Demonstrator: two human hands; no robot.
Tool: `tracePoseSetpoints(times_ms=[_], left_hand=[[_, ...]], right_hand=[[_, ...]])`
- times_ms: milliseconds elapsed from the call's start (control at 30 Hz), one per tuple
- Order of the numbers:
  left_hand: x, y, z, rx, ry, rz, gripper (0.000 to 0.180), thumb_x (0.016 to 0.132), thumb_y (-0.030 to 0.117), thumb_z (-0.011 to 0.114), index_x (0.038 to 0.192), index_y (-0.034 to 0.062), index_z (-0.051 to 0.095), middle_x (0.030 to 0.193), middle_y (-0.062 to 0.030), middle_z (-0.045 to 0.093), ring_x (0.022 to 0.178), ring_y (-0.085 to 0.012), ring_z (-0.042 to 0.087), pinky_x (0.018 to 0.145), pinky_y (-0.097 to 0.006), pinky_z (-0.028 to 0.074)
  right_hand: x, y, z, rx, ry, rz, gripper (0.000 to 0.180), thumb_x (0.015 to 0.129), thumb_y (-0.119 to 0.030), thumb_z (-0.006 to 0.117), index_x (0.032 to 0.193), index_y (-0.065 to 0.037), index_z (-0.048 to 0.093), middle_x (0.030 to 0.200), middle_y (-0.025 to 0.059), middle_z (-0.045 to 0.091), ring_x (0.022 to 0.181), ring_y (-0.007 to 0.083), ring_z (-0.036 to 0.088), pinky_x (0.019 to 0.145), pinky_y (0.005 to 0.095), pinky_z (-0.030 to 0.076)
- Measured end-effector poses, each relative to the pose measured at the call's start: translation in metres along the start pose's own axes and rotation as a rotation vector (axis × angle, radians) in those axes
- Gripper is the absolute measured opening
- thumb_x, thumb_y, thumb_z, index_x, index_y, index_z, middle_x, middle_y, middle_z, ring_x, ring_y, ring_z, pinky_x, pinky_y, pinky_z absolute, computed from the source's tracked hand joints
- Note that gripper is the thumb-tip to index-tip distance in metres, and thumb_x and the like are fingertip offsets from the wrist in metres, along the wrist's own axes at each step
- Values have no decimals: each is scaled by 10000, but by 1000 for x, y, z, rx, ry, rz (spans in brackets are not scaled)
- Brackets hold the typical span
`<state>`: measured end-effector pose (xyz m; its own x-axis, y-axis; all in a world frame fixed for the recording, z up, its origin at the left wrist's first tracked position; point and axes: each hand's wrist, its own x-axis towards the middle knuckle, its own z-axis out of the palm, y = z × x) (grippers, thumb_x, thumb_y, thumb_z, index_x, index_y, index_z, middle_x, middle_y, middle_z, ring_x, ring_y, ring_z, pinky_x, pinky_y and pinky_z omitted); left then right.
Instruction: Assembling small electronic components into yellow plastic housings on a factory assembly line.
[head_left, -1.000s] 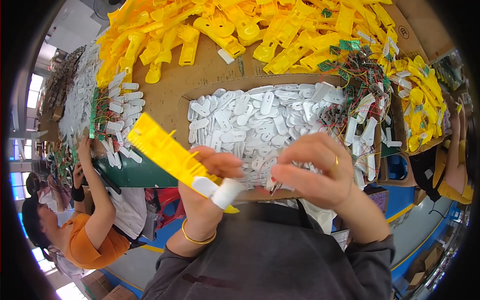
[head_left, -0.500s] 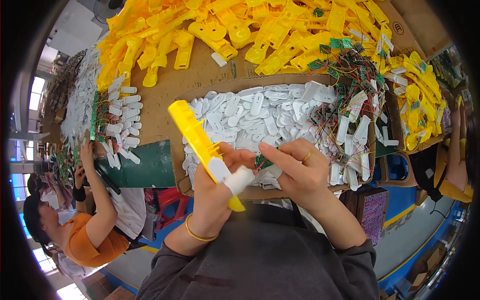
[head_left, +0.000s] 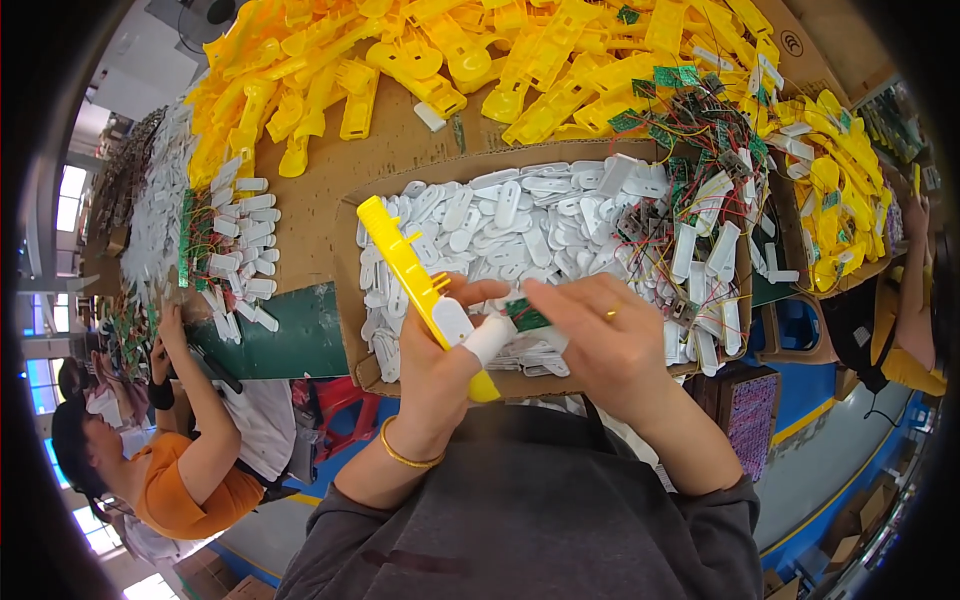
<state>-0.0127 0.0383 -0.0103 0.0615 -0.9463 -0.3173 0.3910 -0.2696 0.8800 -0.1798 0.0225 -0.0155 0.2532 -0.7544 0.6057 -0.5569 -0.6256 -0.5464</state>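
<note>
My left hand (head_left: 428, 378) is closed round a long yellow plastic housing (head_left: 398, 262), which slants across the palm. A white plastic cover (head_left: 452, 322) lies against the housing beside my thumb, and white wrapping (head_left: 489, 340) covers that thumb. My right hand (head_left: 622, 350) pinches a small green circuit board (head_left: 524, 315) just right of the wrapped thumb. The left thumb is close to the board; whether it touches is hard to see. Both hands are above the near edge of a cardboard box (head_left: 353, 300) of loose white covers (head_left: 500, 235).
Yellow housings (head_left: 400, 60) are heaped along the back. Wired circuit boards (head_left: 700, 130) lie tangled at the box's right side. White pieces with wires (head_left: 240, 240) are grouped at left, near a green mat (head_left: 290, 335). A co-worker in orange (head_left: 180, 480) works at left; another person (head_left: 905, 330) is at right.
The yellow housing and my left hand have shifted a little to the right, and the housing has turned slightly more upright. My right hand has tilted over the circuit board, which remains in its fingers.
</note>
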Motion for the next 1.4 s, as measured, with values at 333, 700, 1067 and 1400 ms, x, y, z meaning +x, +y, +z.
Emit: tracePoseSetpoints(times_ms=[333,700,1067,1400], left_hand=[[-6,-8,-6,-221,-333,29,444,763,-50,584,1137,99,398,1023,-70,476,960,-219,553,840,-396,484],[6,-12,-20,-665,-563,-311,643,884,512,446,1328,60,337,1144,-66,506,1015,-210,540,862,-347,461],[-7,-14,-5,-191,-309,-183,713,880,580,376,1350,48,313,1261,-77,456,1086,-188,511,896,-324,434],[-4,-17,0,-117,-245,-163,562,936,466,359,1296,35,367,1157,-88,537,1024,-179,554,847,-317,468]], right_hand=[[1,-5,1,1191,363,799,421,577,1,771,972,9,624,856,49,580,703,103,522,671,208,426],[6,-27,9,265,1,144,328,596,-48,776,904,-56,664,720,50,584,584,155,557,498,243,432],[18,-18,-1,298,-234,67,326,577,19,701,888,-62,646,660,49,553,568,205,547,487,303,435],[12,-16,-7,232,-195,49,334,590,17,705,907,-52,628,650,49,525,552,192,531,467,298,422]])
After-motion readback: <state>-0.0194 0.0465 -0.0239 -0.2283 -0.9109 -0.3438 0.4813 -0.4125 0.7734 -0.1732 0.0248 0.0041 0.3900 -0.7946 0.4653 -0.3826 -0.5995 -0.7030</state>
